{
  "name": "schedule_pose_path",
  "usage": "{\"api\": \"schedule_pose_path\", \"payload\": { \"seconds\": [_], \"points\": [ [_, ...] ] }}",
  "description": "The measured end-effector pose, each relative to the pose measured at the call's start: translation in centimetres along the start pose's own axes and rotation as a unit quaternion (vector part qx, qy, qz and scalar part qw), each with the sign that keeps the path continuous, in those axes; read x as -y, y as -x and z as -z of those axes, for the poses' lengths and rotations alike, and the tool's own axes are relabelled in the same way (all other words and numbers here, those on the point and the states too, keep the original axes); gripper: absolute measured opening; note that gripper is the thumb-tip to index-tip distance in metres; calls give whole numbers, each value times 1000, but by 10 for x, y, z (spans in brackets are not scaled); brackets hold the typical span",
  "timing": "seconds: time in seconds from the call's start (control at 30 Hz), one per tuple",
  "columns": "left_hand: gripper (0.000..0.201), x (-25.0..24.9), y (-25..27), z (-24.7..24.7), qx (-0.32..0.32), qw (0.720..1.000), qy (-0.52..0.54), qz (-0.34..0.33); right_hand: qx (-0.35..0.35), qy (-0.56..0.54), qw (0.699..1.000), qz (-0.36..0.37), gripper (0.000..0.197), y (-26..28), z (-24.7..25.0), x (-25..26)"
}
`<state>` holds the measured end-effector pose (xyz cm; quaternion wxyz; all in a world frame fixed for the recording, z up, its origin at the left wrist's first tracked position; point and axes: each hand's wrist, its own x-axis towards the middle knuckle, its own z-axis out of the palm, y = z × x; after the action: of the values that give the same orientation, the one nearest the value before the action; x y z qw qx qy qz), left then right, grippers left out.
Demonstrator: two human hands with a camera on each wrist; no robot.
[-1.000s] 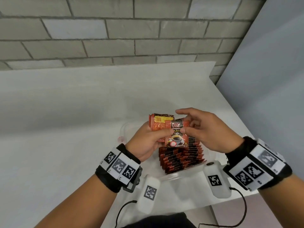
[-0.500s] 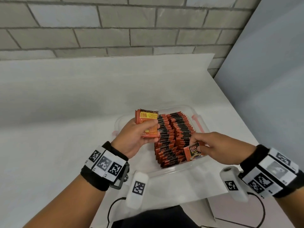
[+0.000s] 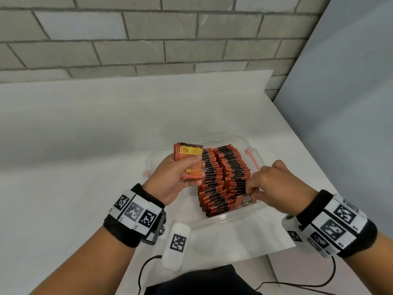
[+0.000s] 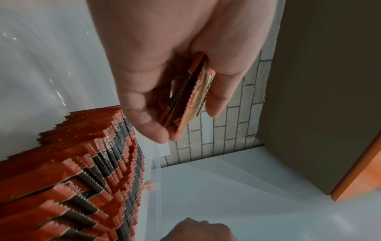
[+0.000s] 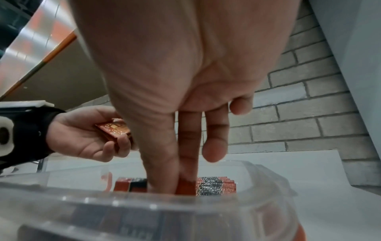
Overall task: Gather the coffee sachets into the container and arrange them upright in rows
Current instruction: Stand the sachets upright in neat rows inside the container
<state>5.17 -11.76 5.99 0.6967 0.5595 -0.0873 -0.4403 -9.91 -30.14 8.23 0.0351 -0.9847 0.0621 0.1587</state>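
Small stack of sachets (image 3: 188,161) is gripped in left hand (image 3: 173,179). One sachet (image 3: 244,200) is pinched by right hand (image 3: 274,184) at near end of rows (image 3: 223,177) in container (image 3: 234,216).

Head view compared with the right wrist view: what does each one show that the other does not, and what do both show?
Only the head view shows the two full rows of sachets from above, the D2X label on the sachet that the right hand pinches at the near end, and the marked wristbands.

Only the right wrist view shows the fingers reaching down past the container rim among the sachet tops.

Both show the left hand holding a small stack of sachets above the container, and the brick wall.
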Motion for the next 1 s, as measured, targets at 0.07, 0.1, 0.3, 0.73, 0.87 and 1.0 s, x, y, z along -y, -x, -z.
{"api": "schedule_pose_path", "payload": {
  "seconds": [0.07,0.1,0.3,0.73,0.87,1.0],
  "points": [
    [22,1,1,-1,1,1000,-4,1,6,36,999,1,13,-2,-1,2],
    [21,2,1,-1,2,1000,-5,2,11,55,998,3,13,-3,-2,3],
    [20,2,1,-1,1,1000,-10,7,36,133,990,20,20,-11,1,11],
    [18,0,2,-1,-2,1000,-4,10,63,179,982,24,19,-23,0,16],
    [21,0,2,0,-1,1000,24,12,69,185,980,23,21,-24,1,15],
    [25,-3,1,1,0,998,57,26,83,162,983,24,37,-24,4,14]
  ]
}}
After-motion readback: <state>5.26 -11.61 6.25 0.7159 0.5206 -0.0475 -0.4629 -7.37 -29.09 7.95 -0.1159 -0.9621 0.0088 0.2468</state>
